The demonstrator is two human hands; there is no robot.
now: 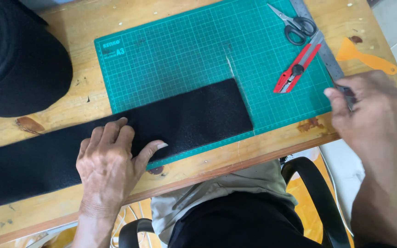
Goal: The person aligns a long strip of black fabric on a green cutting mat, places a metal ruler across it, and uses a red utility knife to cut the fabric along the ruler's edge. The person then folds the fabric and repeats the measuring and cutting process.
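Note:
A long black strip of foam-like fabric (184, 120) lies across the wooden table (83, 27), its right end on a green cutting mat (184, 50). My left hand (111, 163) presses flat on the strip near the mat's lower left corner, fingers spread. My right hand (373, 110) is at the mat's right edge, fingers closed on the near end of a metal ruler (327, 55) that runs away along that edge. A red utility knife (297, 69) lies on the mat just left of the ruler.
Scissors (295, 23) lie at the mat's top right. An orange plastic scraper (366, 57) lies at the table's right edge. A large black roll (14, 59) fills the top left. A black chair arm (315, 183) is below the table's front edge.

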